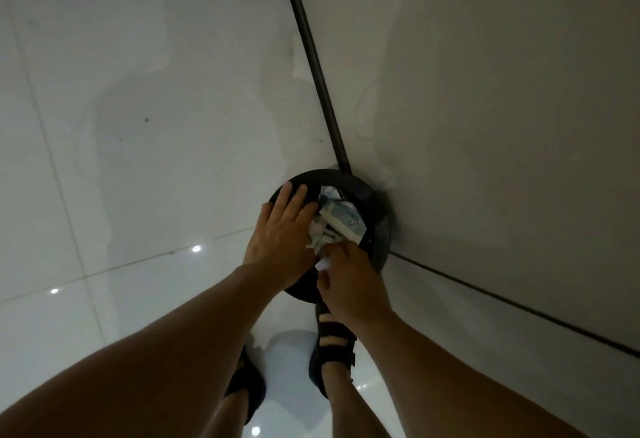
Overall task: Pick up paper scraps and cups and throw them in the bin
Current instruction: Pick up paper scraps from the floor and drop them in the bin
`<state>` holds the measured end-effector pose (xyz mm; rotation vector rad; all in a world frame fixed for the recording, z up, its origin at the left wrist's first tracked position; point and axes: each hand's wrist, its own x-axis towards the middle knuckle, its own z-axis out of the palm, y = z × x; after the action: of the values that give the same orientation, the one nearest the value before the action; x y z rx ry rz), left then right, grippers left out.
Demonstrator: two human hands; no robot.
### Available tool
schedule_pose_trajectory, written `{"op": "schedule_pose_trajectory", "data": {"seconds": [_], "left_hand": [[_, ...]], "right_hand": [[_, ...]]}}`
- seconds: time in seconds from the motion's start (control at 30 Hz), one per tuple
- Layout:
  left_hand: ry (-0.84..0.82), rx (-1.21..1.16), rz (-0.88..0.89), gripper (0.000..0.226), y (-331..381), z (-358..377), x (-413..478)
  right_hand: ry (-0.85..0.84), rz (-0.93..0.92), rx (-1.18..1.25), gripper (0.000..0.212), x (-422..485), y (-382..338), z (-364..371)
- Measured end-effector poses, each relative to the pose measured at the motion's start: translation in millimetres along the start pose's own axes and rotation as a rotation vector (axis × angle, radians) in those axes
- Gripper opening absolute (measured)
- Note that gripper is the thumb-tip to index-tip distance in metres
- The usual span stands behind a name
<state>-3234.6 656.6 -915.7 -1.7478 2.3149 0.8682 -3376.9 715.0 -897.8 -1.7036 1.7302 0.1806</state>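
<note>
Binning appears underway: the spread left hand [280, 229] presses crumpled white paper scraps [323, 235] into the round black bin [325, 177]; the right hand [349, 281] pinches one.

Bare forearms [173, 344], black multi-strap sandals [334, 337] on both feet.

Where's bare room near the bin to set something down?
Bare white floor tiles lie left of the round black bin. The bin's mouth is crowded: crumpled paper scraps fill it, with the left hand and right hand over it. Grey walls close off its right side.
</note>
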Motion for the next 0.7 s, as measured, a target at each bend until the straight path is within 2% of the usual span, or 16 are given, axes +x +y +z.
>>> {"op": "schedule_pose_trajectory", "data": {"seconds": [0.13,0.27,0.43,0.7], "left_hand": [[0.022,-0.019,-0.026,0.095,-7,-5,-8],[0.012,-0.078,-0.127,0.099,-7,-49,-39],[-0.018,-0.185,-0.268,0.091,2,-141,-103],[0.124,-0.140,-0.447,0.084,34,-322,-246]], "right_hand": [[-0.058,0.010,-0.023,0.056,-11,-4,5],[-0.048,-0.002,-0.067,0.061,-34,-20,-32],[-0.050,-0.030,-0.151,0.066,-69,-71,-115],[-0.015,-0.319,-0.285,0.067,-156,-222,-258]]}}
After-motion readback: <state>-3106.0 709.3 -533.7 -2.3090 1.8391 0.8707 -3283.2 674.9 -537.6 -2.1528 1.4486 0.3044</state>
